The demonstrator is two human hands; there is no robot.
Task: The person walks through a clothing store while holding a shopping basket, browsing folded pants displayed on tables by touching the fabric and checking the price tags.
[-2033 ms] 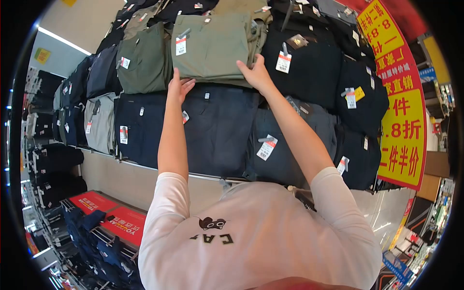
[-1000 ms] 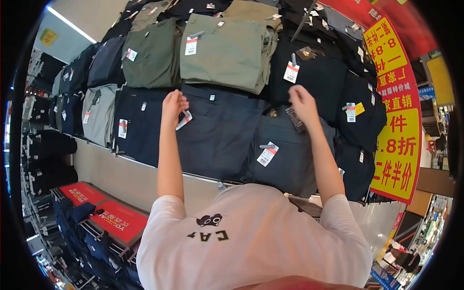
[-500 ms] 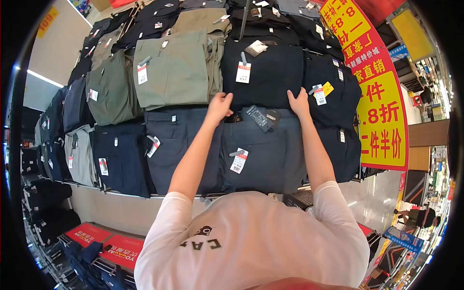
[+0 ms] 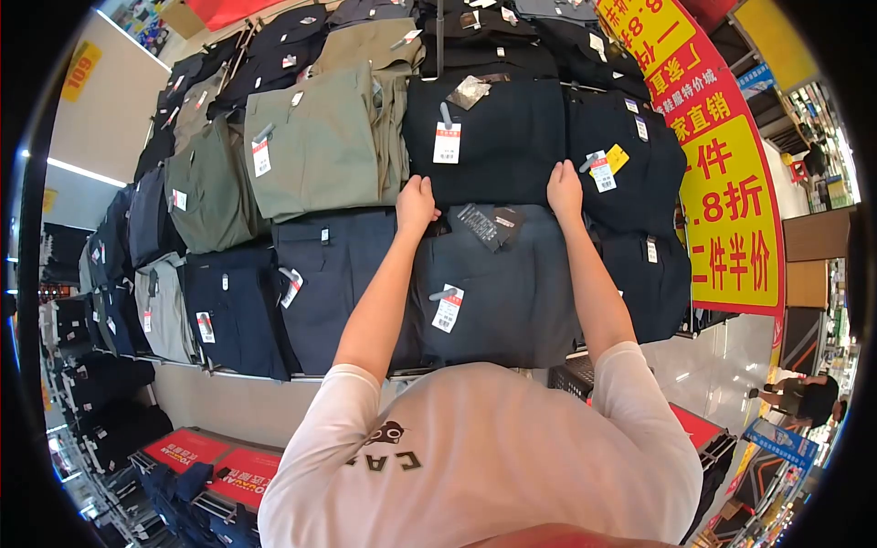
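Note:
A folded pair of black trousers (image 4: pixel 512 137) with a white and red price tag (image 4: pixel 447 143) lies on the display in front of me. My left hand (image 4: pixel 417 206) is closed at its lower left corner, fingers curled and partly hidden. At the lower right corner, my right hand (image 4: pixel 565 190) pinches the edge of the same trousers. Just below, dark grey trousers (image 4: pixel 512 301) carry a black hang tag (image 4: pixel 484 226) and a price tag (image 4: pixel 446 308). Olive-grey trousers (image 4: pixel 311 142) sit left of my left hand. Other black trousers (image 4: pixel 617 183) lie right of my right hand.
Several more rows of folded trousers (image 4: pixel 370 46) rise behind on the sloping rack. A red and yellow sign (image 4: pixel 731 201) stands along the right side. Red signs (image 4: pixel 242 473) and dark clothes are at lower left. A person (image 4: pixel 804 400) is far off at right.
My right hand's fingers have closed more on the corner of the black trousers. My left hand stays at the other corner, its fingers curled tighter. The view has shifted slightly.

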